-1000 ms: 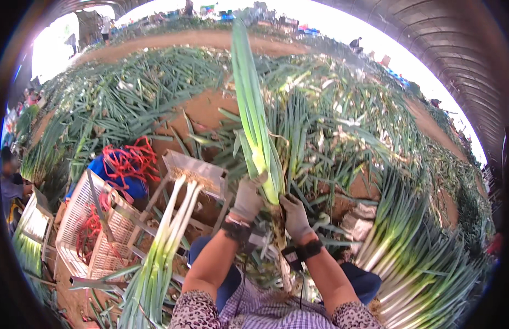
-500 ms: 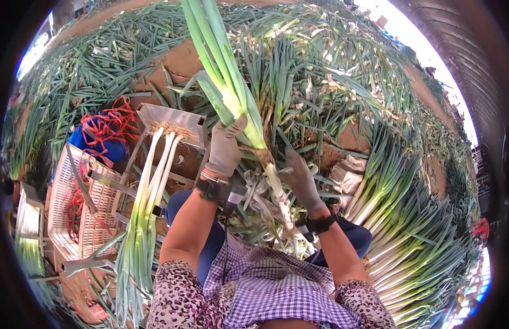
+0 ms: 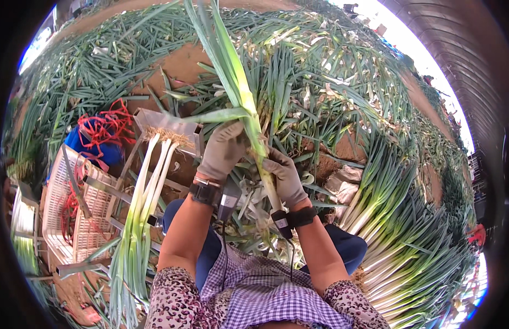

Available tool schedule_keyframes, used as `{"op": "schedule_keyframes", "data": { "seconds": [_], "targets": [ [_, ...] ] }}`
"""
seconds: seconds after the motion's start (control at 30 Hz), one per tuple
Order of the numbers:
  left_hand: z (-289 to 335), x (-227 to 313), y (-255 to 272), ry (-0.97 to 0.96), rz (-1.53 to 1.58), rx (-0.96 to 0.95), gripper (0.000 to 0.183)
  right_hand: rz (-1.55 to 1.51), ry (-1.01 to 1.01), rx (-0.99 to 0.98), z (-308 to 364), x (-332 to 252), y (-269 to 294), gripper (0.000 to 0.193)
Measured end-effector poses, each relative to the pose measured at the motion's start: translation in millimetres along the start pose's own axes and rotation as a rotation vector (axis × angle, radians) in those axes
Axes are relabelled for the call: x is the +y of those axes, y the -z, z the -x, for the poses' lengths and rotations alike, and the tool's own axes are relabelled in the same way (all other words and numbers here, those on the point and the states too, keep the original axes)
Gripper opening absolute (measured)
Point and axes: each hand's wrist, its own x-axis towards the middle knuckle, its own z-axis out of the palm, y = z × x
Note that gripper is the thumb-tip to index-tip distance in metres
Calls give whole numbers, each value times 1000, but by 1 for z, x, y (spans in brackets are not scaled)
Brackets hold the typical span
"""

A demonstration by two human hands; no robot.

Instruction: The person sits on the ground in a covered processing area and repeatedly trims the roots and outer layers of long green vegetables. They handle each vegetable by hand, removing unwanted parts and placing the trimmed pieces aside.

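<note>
A long green onion [image 3: 249, 104] stands upright before me, its green leaves pointing away and its pale lower stalk toward my lap. My left hand [image 3: 224, 149], in a grey glove, is closed against the left side of the stalk, its fingertips partly hidden. From the right, my gloved right hand [image 3: 284, 178] grips the stalk lower down, thumb and fingers pressed on it. One bent leaf [image 3: 216, 115] sticks out to the left above my left hand. The root end is hidden by my right wrist and its strap.
Three trimmed green onions [image 3: 150, 192] lie on a metal stand [image 3: 169, 129] at left. Beside it are a cream plastic basket [image 3: 95, 219] and red ties [image 3: 106, 129] on something blue. Many onions [image 3: 397, 230] lie in a row at right. Leaf litter [image 3: 331, 66] covers the ground ahead.
My right hand has come in from the right and closed on the stalk. The onion has become more upright, and one leaf now bends out to the left.
</note>
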Motion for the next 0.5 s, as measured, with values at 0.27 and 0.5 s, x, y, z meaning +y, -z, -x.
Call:
{"op": "schedule_keyframes", "data": {
  "seconds": [0.27,0.5],
  "targets": [
    [3,-15,-24,1,-84,233,22,989,521,380,-21,6,-5,50],
    [-4,-29,-5,-14,-333,207,29,867,369,431,-17,9,-6,38]
  ]
}}
